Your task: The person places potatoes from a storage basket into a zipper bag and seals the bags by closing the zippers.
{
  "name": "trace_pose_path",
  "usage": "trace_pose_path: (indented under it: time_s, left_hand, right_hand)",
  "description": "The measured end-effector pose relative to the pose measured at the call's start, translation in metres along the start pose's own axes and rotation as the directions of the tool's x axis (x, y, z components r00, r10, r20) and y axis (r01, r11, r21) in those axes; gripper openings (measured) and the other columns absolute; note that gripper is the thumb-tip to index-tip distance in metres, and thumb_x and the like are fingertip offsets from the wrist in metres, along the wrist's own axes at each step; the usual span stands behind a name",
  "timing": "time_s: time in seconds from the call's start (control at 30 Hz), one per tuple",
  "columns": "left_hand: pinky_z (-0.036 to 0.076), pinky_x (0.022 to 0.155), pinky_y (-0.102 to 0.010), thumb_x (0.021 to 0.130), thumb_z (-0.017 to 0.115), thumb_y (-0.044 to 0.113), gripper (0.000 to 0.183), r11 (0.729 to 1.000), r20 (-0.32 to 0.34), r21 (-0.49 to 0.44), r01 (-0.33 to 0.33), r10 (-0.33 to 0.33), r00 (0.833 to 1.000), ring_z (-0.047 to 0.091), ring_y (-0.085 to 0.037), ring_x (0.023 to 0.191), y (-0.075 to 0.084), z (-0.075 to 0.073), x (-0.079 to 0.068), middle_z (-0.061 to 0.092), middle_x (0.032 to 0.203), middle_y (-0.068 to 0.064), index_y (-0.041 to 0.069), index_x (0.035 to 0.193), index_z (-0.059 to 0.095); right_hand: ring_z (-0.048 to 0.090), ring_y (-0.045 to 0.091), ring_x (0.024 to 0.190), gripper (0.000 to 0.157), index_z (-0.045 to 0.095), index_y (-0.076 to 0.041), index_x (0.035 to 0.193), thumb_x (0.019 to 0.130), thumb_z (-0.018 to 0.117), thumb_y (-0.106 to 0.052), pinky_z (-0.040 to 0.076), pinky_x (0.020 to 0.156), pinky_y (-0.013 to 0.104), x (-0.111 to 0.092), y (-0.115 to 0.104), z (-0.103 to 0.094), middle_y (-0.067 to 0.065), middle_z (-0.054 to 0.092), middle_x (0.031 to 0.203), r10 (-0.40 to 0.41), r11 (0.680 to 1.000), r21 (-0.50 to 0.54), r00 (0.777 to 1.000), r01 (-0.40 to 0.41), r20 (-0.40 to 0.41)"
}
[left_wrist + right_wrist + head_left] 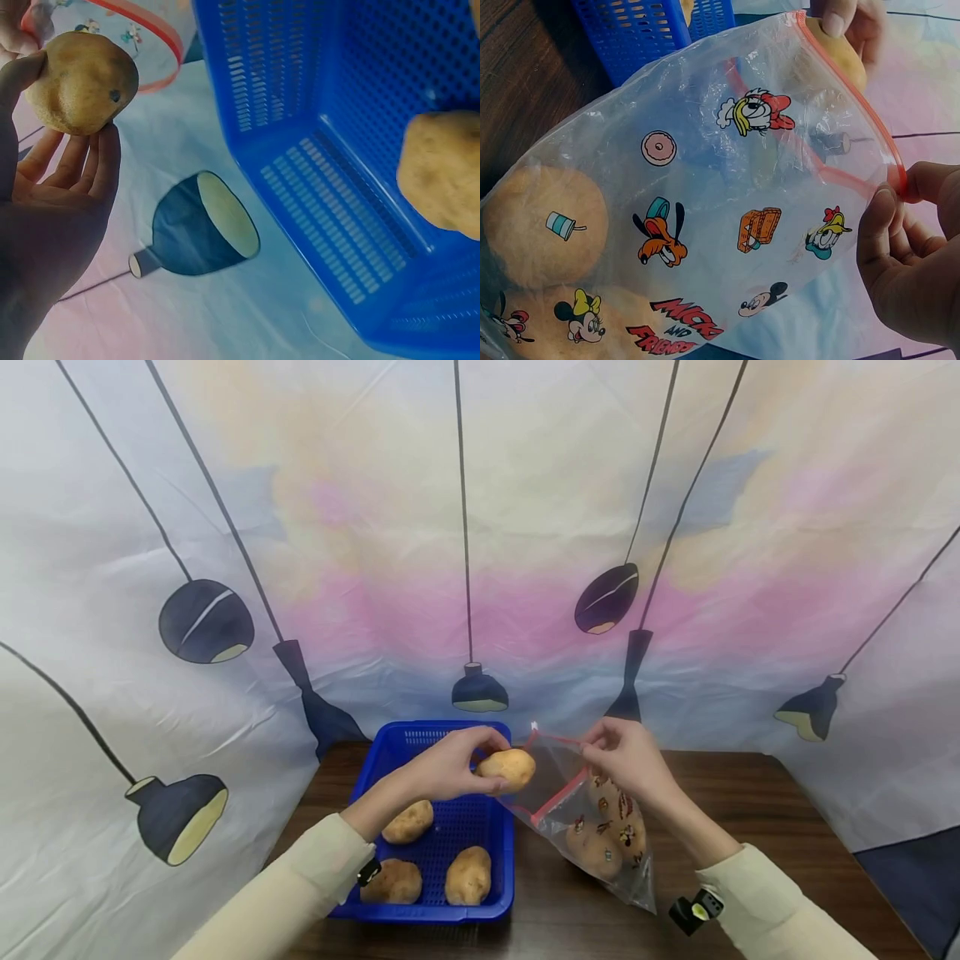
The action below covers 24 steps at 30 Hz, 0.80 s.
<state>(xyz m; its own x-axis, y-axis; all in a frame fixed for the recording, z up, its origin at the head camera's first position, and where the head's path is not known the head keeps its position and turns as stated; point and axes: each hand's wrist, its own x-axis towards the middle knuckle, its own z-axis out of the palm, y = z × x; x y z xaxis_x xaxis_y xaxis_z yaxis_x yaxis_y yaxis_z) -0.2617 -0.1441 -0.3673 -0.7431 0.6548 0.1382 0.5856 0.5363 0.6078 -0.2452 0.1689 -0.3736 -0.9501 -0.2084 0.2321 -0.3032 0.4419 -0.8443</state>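
My left hand point(457, 766) grips a potato point(510, 769) between thumb and fingers, right at the mouth of a clear zip bag point(551, 793). In the left wrist view the same potato point(82, 84) shows a dark spot on its skin. With thumb and fingertips my right hand point(626, 758) pinches the red zip edge point(889, 142), and the bag's mouth gapes toward the left hand. Cartoon prints cover the bag; potatoes point(544, 225) lie in its bottom end. To the left, a blue basket point(506, 860) holds three potatoes, one of them point(468, 877) at the near right corner.
Basket and bag are over a dark wooden table point(720, 810). Behind it hangs a cloth backdrop point(540, 568) printed with lamps. A small black wrist camera point(693, 910) sits at the right sleeve.
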Motion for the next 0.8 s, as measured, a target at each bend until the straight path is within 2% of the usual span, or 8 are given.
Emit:
trace_pose_path:
  time_s: [0.27,0.4,0.6,0.8]
  left_hand:
    - [0.058,0.087,-0.036,0.098,0.079,0.03,0.042,0.999,0.012,-0.019,-0.043,0.043,0.999,0.065,-0.014,0.105,0.008,0.014,0.021,0.068,0.124,0.002,0.014,0.134,0.064]
    - [0.057,0.085,-0.033,0.098,0.079,0.027,0.04,0.998,0.015,-0.015,-0.06,0.06,0.998,0.066,-0.016,0.104,0.012,0.022,0.028,0.069,0.122,0.0,0.013,0.132,0.064]
    - [0.055,0.082,-0.024,0.098,0.079,0.026,0.037,0.997,0.044,-0.005,-0.074,0.074,0.996,0.066,-0.011,0.102,0.013,0.035,0.034,0.07,0.119,0.001,0.013,0.129,0.064]
    - [0.056,0.083,-0.025,0.097,0.08,0.026,0.037,0.998,0.052,-0.019,-0.062,0.063,0.997,0.066,-0.011,0.104,0.012,0.04,0.036,0.07,0.118,0.001,0.014,0.129,0.064]
  right_hand:
    - [0.067,0.028,0.063,0.009,0.073,0.0,0.102,0.097,0.069,-0.007,0.056,0.053,0.037,0.0,-0.001,0.001,0.008,0.069,0.076,0.002,1.0,-0.005,1.0,-0.002,-0.004]
    - [0.067,0.027,0.063,0.008,0.073,-0.001,0.101,0.098,0.07,-0.008,0.055,0.053,0.037,0.0,-0.002,0.001,0.008,0.069,0.076,0.007,1.0,-0.013,1.0,-0.007,-0.011]
    - [0.067,0.027,0.063,0.007,0.072,-0.002,0.1,0.098,0.072,-0.008,0.057,0.055,0.041,0.0,-0.001,0.003,0.007,0.07,0.077,0.021,1.0,-0.014,1.0,-0.021,-0.013]
    - [0.067,0.027,0.063,0.007,0.073,-0.002,0.1,0.097,0.07,-0.008,0.057,0.054,0.04,0.0,0.001,0.003,0.008,0.07,0.078,0.016,1.0,-0.015,1.0,-0.016,-0.011]
